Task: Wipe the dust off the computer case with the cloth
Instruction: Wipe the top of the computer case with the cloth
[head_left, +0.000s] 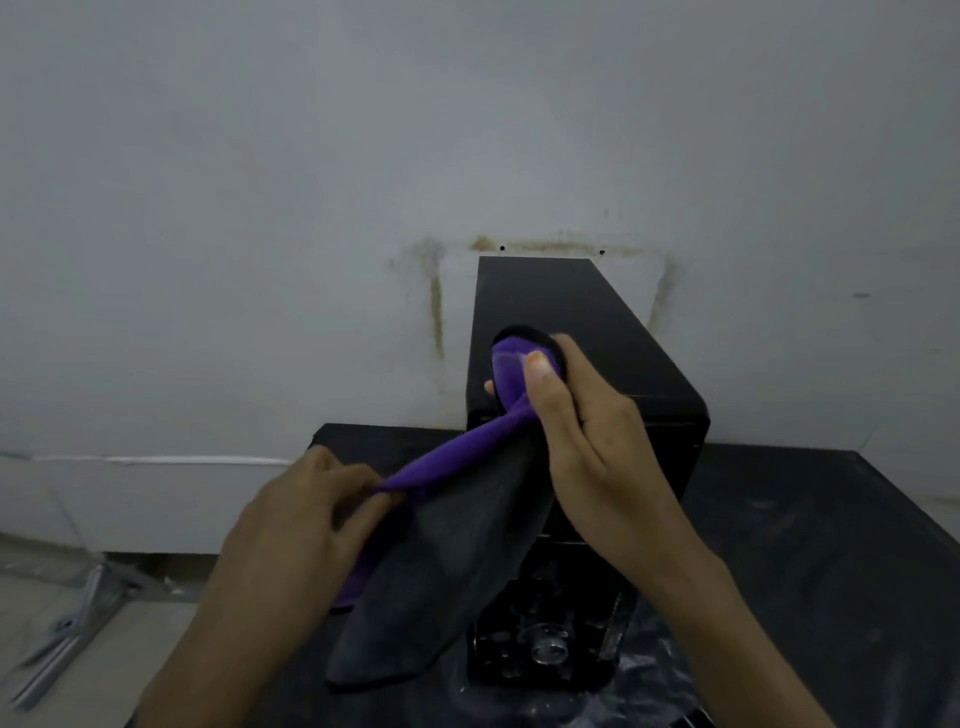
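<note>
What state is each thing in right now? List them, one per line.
Cloth: stretched between both hands, purple edge taut, dark part hanging loose.
Left hand: pinches the cloth's purple edge.
Right hand: grips the cloth's upper end, held at the case's top.
Computer case: upright on the black table, back against the wall.

Both hands, left hand and right hand, grip cloth over computer case

Purple-and-grey cloth, black computer case, black table.
</note>
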